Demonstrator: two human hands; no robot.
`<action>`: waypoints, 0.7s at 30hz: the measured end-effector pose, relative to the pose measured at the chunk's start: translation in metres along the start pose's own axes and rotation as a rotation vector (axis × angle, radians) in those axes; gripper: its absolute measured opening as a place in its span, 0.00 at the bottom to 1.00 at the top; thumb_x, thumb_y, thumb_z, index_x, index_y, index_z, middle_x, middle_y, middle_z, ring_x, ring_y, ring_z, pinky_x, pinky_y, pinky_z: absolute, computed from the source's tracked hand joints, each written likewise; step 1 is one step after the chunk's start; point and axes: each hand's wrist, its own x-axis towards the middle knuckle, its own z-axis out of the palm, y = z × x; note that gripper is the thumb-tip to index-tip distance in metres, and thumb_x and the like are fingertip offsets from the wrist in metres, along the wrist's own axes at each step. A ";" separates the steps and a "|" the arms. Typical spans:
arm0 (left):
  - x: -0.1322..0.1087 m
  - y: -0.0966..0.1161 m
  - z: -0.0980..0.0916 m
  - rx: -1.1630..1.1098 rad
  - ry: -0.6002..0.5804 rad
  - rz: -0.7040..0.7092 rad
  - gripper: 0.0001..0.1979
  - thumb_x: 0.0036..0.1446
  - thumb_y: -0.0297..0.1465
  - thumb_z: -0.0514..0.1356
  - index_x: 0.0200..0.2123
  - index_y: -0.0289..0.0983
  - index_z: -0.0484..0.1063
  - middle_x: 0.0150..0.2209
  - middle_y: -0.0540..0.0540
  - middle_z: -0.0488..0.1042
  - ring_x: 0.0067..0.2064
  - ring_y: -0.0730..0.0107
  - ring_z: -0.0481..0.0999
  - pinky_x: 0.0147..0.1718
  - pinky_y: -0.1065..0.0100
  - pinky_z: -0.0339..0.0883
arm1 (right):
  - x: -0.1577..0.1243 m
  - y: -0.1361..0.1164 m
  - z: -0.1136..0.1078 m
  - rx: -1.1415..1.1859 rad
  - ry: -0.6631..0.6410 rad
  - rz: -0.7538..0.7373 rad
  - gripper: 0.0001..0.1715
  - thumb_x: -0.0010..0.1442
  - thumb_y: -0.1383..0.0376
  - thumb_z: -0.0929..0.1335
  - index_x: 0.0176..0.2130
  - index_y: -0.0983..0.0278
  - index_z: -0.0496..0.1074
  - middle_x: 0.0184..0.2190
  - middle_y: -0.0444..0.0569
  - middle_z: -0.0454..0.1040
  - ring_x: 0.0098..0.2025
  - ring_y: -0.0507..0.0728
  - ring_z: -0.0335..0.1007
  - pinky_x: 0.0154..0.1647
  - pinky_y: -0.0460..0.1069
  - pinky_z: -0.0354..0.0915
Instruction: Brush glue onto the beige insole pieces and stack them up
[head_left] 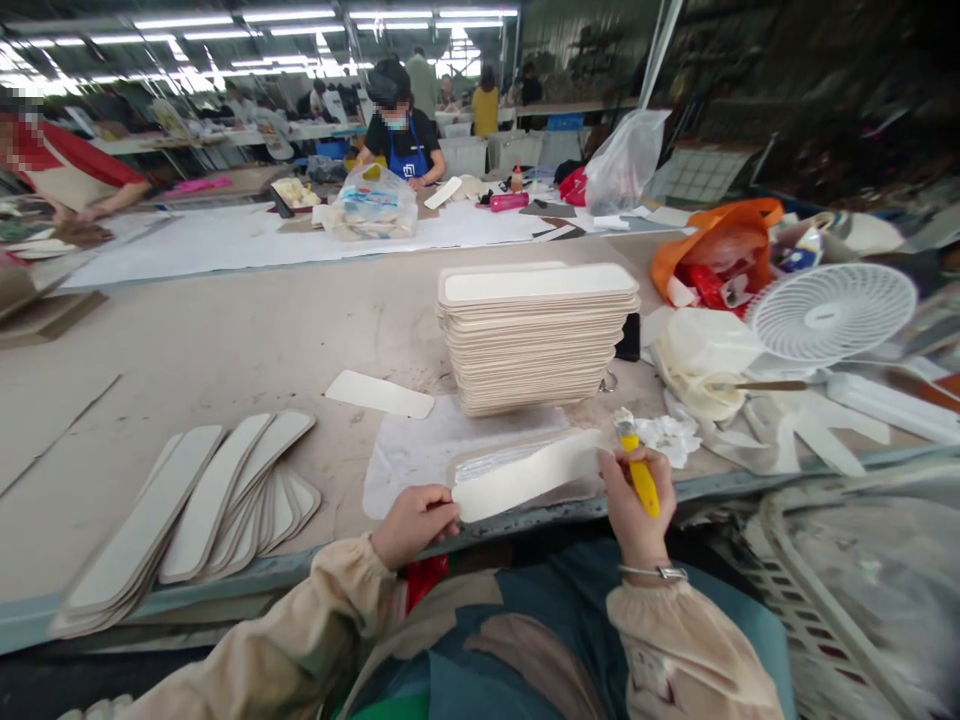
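My left hand (418, 522) pinches the left end of a white rounded strip (525, 480), raised at a slant near the table's front edge. My right hand (636, 498) grips a yellow-handled brush (641, 478), bristles pointing up and away. The thumb and fingertips of that hand also meet the strip's right end. Below the strip lies a beige rounded panel (459, 468) with a glossy whitish surface, on a white sheet (397, 450). Just beyond stands a tall stack of similar panels (536, 345). Another loose white strip (379, 393) lies left of the stack.
Fanned panels (217, 500) overlap at the table's front left. To the right are a white tub (709, 350), a white fan (832, 312), an orange bag (720, 245) and scraps. A plastic basket (795, 600) stands below right. A co-worker (401, 140) sits across the table.
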 end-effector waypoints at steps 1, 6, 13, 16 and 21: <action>0.006 0.001 -0.002 0.030 0.034 0.003 0.12 0.49 0.40 0.54 0.23 0.38 0.67 0.19 0.51 0.72 0.20 0.72 0.69 0.22 0.71 0.62 | 0.002 0.004 0.003 -0.019 0.005 -0.016 0.22 0.46 0.59 0.75 0.36 0.60 0.63 0.29 0.41 0.70 0.28 0.52 0.67 0.36 0.50 0.68; 0.033 0.001 -0.011 0.169 0.161 0.074 0.10 0.49 0.37 0.54 0.21 0.39 0.68 0.16 0.53 0.69 0.22 0.71 0.70 0.25 0.71 0.63 | 0.006 0.016 0.012 -0.168 -0.008 -0.056 0.19 0.48 0.56 0.74 0.35 0.61 0.65 0.28 0.41 0.69 0.28 0.51 0.66 0.36 0.48 0.66; 0.039 0.003 -0.014 0.332 0.187 0.113 0.09 0.50 0.33 0.56 0.21 0.39 0.71 0.14 0.53 0.68 0.23 0.69 0.71 0.25 0.70 0.60 | 0.006 0.019 0.015 -0.353 -0.043 -0.062 0.18 0.49 0.54 0.73 0.34 0.61 0.66 0.27 0.42 0.70 0.28 0.53 0.67 0.35 0.48 0.65; 0.039 0.007 -0.014 0.388 0.185 0.131 0.09 0.50 0.32 0.56 0.20 0.40 0.71 0.14 0.53 0.68 0.24 0.68 0.71 0.25 0.70 0.59 | 0.007 0.022 0.016 -0.368 -0.050 -0.077 0.19 0.49 0.53 0.72 0.34 0.62 0.66 0.27 0.42 0.70 0.28 0.53 0.67 0.34 0.48 0.65; 0.040 0.005 -0.013 0.439 0.208 0.163 0.07 0.50 0.31 0.58 0.21 0.39 0.69 0.18 0.53 0.70 0.26 0.69 0.71 0.27 0.70 0.59 | 0.008 0.028 0.015 -0.392 -0.062 -0.087 0.19 0.50 0.52 0.72 0.35 0.62 0.66 0.26 0.42 0.70 0.27 0.53 0.67 0.33 0.48 0.65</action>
